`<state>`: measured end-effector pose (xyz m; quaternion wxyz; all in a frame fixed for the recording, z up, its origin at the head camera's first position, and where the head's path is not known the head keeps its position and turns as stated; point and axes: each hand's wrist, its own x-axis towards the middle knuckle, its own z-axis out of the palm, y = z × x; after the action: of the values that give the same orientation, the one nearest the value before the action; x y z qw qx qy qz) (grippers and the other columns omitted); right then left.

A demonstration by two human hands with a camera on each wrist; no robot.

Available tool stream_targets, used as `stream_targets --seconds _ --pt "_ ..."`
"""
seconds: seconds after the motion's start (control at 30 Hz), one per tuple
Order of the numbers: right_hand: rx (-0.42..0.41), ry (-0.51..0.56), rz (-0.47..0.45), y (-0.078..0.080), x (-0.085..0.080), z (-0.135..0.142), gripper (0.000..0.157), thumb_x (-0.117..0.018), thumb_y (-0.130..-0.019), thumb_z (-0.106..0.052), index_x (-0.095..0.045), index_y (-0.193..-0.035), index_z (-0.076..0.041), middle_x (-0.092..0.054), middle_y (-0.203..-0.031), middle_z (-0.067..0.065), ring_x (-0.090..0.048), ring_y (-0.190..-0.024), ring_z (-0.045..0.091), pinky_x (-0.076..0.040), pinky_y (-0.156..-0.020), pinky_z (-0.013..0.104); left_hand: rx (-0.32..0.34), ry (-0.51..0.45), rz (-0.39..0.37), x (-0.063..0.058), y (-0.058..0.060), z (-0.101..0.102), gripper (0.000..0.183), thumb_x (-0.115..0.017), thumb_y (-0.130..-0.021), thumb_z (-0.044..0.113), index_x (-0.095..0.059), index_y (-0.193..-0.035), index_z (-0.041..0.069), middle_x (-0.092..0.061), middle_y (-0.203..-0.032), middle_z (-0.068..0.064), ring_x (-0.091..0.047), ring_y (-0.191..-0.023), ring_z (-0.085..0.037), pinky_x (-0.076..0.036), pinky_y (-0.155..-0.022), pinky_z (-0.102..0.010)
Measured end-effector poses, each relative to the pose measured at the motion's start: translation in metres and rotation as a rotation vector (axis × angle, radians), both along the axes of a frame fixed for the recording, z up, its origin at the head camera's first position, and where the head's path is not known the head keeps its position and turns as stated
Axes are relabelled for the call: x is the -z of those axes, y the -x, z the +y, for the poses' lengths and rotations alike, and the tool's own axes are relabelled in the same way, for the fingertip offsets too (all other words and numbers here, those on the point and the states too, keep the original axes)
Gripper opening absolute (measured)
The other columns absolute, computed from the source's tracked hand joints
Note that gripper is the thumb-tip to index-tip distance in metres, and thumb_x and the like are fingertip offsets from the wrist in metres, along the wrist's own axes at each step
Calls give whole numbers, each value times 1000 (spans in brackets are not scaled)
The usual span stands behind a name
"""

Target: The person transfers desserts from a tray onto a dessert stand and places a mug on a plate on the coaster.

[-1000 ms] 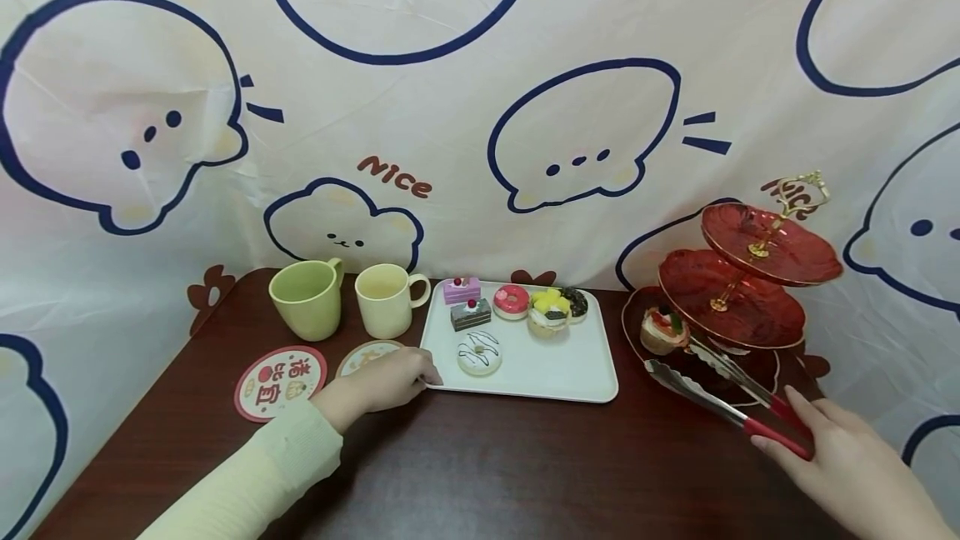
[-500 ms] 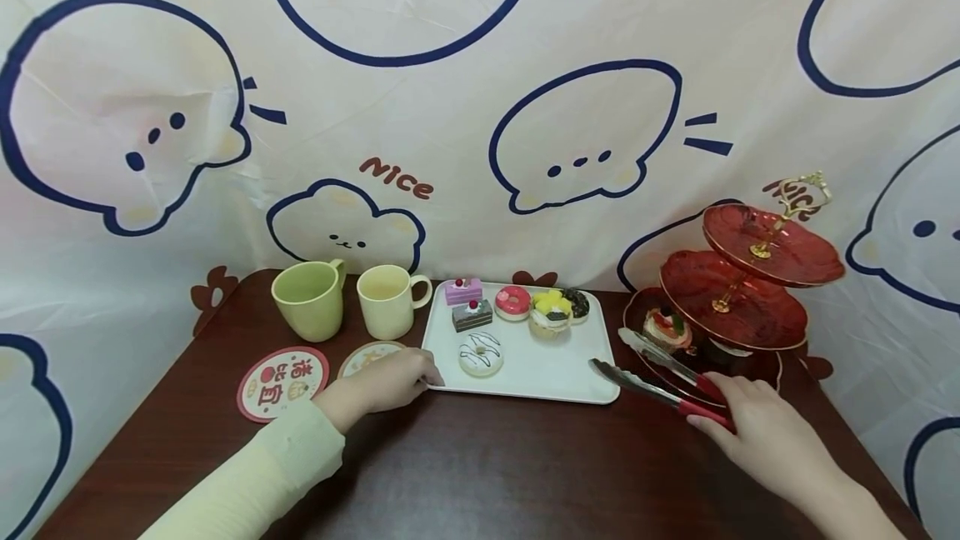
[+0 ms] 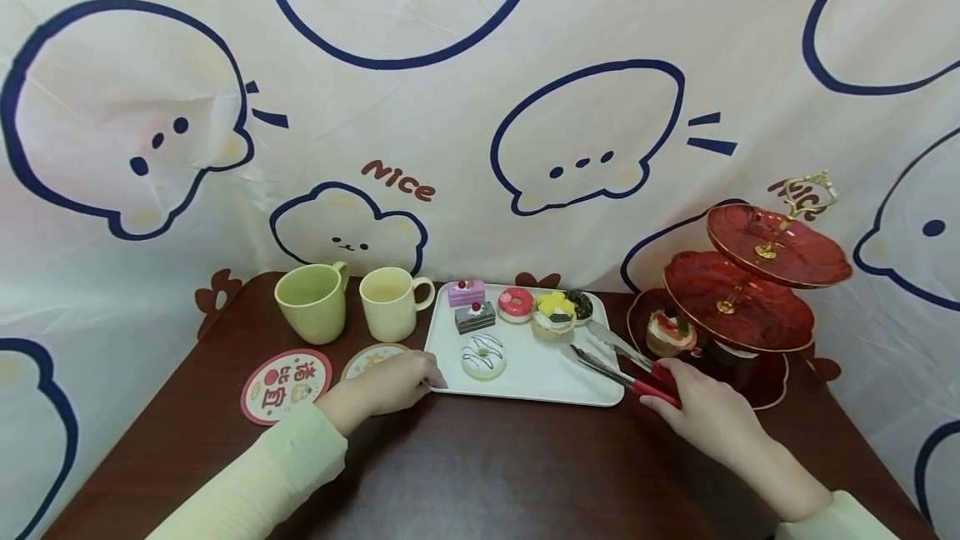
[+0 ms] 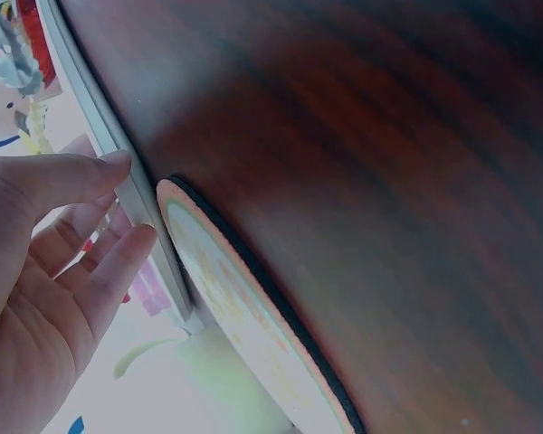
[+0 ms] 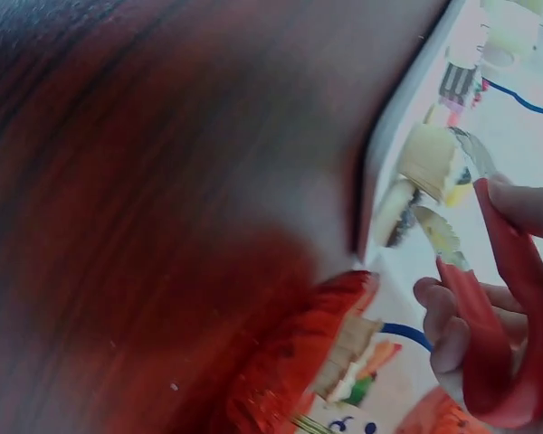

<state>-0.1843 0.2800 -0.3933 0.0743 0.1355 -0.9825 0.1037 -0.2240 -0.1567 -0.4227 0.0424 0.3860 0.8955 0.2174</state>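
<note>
My right hand (image 3: pixel 708 407) grips red-handled metal tongs (image 3: pixel 637 386). Their parted tips hang over the right part of the white tray (image 3: pixel 525 386), close to a cream cupcake with yellow topping (image 3: pixel 553 319). Nothing shows between the tips. With thumb and fingers, my left hand (image 3: pixel 397 380) holds the tray's front left corner; in the left wrist view the thumb lies at the tray's rim (image 4: pixel 131 194). Also on the tray are a white striped donut (image 3: pixel 483 357), a pink donut (image 3: pixel 516 304), a dark donut (image 3: pixel 580 303), a chocolate cake slice (image 3: pixel 475 319) and a purple cake slice (image 3: pixel 467 293).
A red tiered stand (image 3: pixel 757 298) is at the right, with a fruit-topped tart (image 3: pixel 670 333) on its bottom plate. Left of the tray stand a green mug (image 3: pixel 311 307) and a cream mug (image 3: pixel 388 307), behind two round coasters, one red-rimmed (image 3: pixel 285 386). A patterned cloth (image 3: pixel 450 123) hangs behind.
My right hand has carried the tongs leftward from beside the tart on the stand to over the tray. The left hand has stayed at the tray's corner.
</note>
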Motion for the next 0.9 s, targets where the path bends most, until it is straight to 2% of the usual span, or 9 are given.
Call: stream_targets --seconds 0.23,0.5,0.73,0.9 --pt "-9 -5 9 13 10 -5 51 -81 -87 -34 -65 -121 1 -71 -106 20 -68 -75 36 -54 -60 54 15 -2 13 -1 0 1 26 -63 -84 -15 -80 -95 2 -71 -88 -4 -66 -83 -13 -56 -78 -31" --pt "12 38 -19 23 21 -10 52 -79 -89 -38 -65 -122 -1 -72 -99 16 -67 -75 31 -52 -60 50 24 1 25 -1 -1 1 25 -64 -84 -14 -80 -94 2 -70 -86 -3 -66 -82 -12 -56 -77 -30" --pt "33 54 -57 31 26 -19 56 -78 -89 -40 -64 -125 0 -70 -100 17 -64 -74 26 -50 -60 46 25 -5 21 -1 0 1 26 -63 -83 -15 -80 -93 2 -69 -85 -3 -64 -80 -11 -55 -76 -29" --pt "32 53 -53 36 28 -26 57 -79 -89 -41 -64 -125 1 -70 -100 17 -63 -74 26 -50 -59 44 20 -5 13 0 1 1 26 -63 -84 -15 -80 -94 3 -69 -85 -3 -64 -80 -10 -55 -75 -29"
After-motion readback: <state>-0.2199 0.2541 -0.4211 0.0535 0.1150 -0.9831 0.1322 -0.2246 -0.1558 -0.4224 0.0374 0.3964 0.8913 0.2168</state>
